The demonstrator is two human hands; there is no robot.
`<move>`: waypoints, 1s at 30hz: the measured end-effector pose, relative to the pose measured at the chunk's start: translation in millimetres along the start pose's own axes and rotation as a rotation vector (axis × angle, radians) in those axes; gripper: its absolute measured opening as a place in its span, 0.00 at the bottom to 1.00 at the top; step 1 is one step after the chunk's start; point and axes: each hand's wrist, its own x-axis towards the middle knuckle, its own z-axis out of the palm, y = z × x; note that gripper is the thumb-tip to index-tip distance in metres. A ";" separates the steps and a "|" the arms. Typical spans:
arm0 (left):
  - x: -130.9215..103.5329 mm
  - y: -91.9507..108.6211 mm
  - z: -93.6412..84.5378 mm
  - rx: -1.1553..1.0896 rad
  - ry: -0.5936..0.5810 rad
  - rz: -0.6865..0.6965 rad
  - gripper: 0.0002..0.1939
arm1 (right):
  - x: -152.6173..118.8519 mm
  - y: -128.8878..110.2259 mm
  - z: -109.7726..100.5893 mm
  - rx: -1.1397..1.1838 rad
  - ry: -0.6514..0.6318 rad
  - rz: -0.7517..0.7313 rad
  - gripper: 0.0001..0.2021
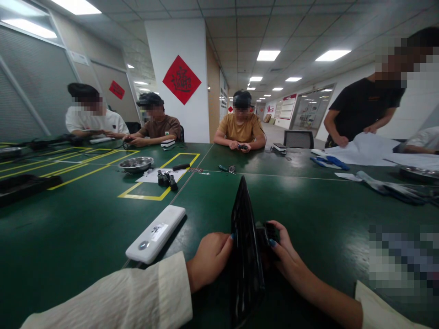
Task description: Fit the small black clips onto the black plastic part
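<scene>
A thin, glossy black flat panel [245, 251] stands upright in front of me, seen almost edge-on. My left hand [211, 256] is closed on its left side, thumb against the panel and some fingers hidden. On the other side, my right hand [290, 260] pinches a small black part [265, 233] between thumb and fingers. That part lies close against the panel's back; whether the two are joined cannot be told. Left of my left hand, a white oblong device [156, 234] with a paper label lies on the green table [325, 219].
A metal bowl [136, 164], small black cylinders [167, 179] and pliers [226, 169] lie farther off. Gloves [329, 162] and white sheets [363, 148] are at the right. A black tray [27, 187] sits far left. Several people work around the table.
</scene>
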 end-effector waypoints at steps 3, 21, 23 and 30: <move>1.1 1.0 -0.2 0.020 -0.041 -0.034 0.25 | 0.7 1.0 -0.1 0.001 -0.001 -0.016 0.24; -6.7 6.3 -3.2 0.241 -0.043 0.034 0.15 | 1.1 4.5 -1.9 0.016 0.009 -0.004 0.24; -6.3 6.9 -3.9 0.237 -0.050 0.029 0.15 | 0.8 3.4 -1.8 0.017 0.015 0.001 0.25; -3.2 9.2 -6.3 0.210 -0.073 -0.002 0.17 | 0.9 -0.2 -0.8 -0.002 0.018 0.021 0.26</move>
